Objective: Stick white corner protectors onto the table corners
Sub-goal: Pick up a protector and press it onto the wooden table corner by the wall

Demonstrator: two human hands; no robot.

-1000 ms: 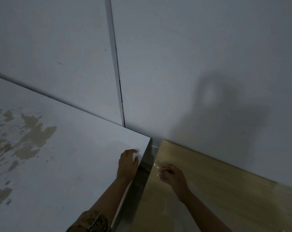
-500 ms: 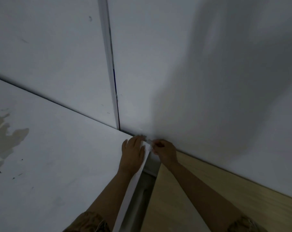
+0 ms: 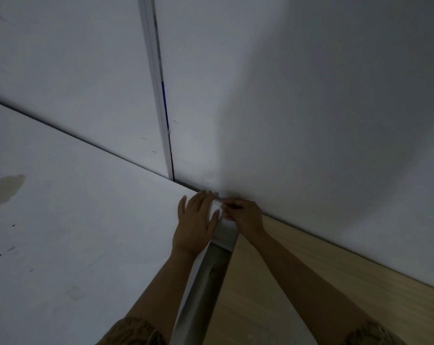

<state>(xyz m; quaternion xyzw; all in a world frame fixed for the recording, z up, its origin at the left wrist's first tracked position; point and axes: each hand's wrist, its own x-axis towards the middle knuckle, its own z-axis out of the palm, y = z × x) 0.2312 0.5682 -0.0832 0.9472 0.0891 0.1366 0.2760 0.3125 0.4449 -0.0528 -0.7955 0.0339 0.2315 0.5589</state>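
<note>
Sleeves [image 3: 136,331] of patterned brown cloth show at the bottom edge, one on each forearm, and both arms reach forward to the same spot. Between them a narrow grey gap [image 3: 206,282] runs away from the person, with the white counter [image 3: 74,232] on its left and a light wooden surface [image 3: 273,295] on its right. The white counter carries a brownish stain [image 3: 8,185] near its left edge and a few dark specks. At the far corner of that counter the left hand [image 3: 194,225] lies flat on top, fingers [image 3: 206,199] straight and spread, thumb along the edge. Just beside it the right hand [image 3: 245,217] is curled, its fingertips pinching a small whitish piece, the corner protector [image 3: 218,207], right at the counter's corner, close against the left hand; the piece is blurred and its shape is hard to make out. Behind the hands a white wall [image 3: 310,108] rises, the right part of it in heavy shadow. A vertical white strip [image 3: 156,95] runs down the wall with a thin dark seam beside it, ending just behind the counter.
</note>
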